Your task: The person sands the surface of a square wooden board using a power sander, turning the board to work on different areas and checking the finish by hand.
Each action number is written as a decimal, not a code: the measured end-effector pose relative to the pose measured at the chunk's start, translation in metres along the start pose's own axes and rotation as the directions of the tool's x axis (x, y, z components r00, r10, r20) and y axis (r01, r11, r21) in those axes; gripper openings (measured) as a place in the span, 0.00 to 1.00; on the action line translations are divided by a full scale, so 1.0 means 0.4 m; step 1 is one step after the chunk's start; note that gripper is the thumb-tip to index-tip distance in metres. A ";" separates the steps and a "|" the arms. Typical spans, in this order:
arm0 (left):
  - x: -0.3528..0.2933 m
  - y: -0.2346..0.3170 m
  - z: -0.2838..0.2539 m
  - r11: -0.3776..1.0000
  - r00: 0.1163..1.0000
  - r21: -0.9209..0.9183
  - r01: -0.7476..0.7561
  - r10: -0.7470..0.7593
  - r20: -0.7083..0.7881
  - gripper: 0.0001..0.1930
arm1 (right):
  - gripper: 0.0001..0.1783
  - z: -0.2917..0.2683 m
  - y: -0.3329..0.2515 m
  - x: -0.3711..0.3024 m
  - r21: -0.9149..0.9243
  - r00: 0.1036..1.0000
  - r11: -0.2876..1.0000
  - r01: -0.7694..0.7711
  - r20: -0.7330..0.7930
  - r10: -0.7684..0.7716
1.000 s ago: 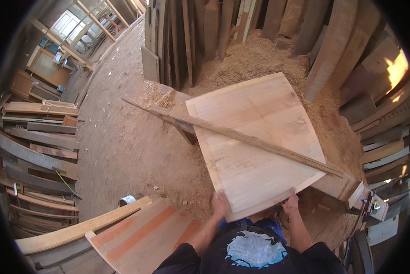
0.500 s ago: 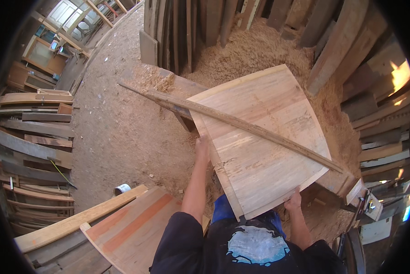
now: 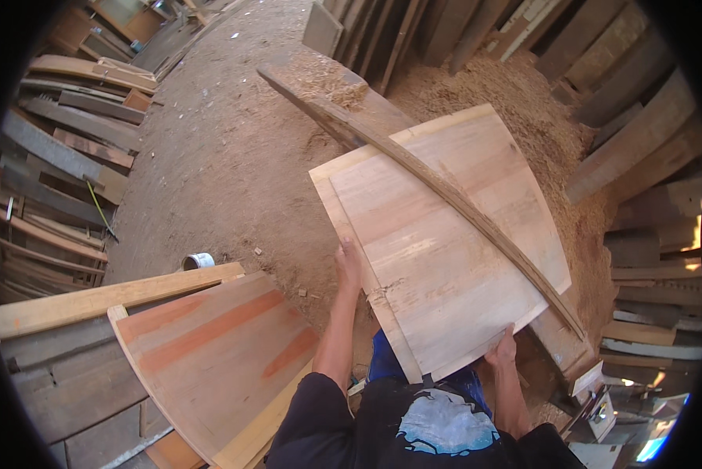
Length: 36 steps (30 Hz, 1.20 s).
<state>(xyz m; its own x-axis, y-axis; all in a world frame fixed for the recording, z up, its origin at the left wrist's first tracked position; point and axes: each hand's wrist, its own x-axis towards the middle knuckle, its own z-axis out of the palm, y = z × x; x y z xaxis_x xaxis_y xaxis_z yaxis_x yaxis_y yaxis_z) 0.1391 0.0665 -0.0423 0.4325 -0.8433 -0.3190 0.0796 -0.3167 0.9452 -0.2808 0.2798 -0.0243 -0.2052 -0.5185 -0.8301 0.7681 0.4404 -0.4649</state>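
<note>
At a workshop bench point(image 3: 388, 109), we see 2 bare hands gripping a pale wooden panel point(image 3: 425, 270), which lies over the bench: the left hand point(image 3: 349, 263) clasps its edge at 9 o'clock, the right hand point(image 3: 503, 351) pinches its rim at 5, fingertips hidden from us. A long wooden strip point(image 3: 462, 203) crosses the panel from 11 o'clock to 4. Pale edging already lines 9 and 12; by our judgement, handling is unfinished, neither hand having let go. A 2nd, red-striped panel point(image 3: 218, 348) sits at 8 o'clock.
</note>
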 end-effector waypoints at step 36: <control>-0.109 -0.125 0.197 0.903 0.900 0.159 0.400 -0.354 -0.253 0.47 | 0.23 0.191 -0.455 0.223 -0.933 0.640 -0.360 0.012 0.284 -0.714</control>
<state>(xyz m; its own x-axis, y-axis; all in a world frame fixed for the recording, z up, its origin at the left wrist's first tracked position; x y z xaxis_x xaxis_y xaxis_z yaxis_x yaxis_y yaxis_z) 0.0454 0.0850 -0.0811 0.5886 -0.5369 -0.6044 0.1025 -0.6920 0.7146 -0.3927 0.0973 0.0097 -0.5076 -0.8543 -0.1116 -0.8448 0.5190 -0.1303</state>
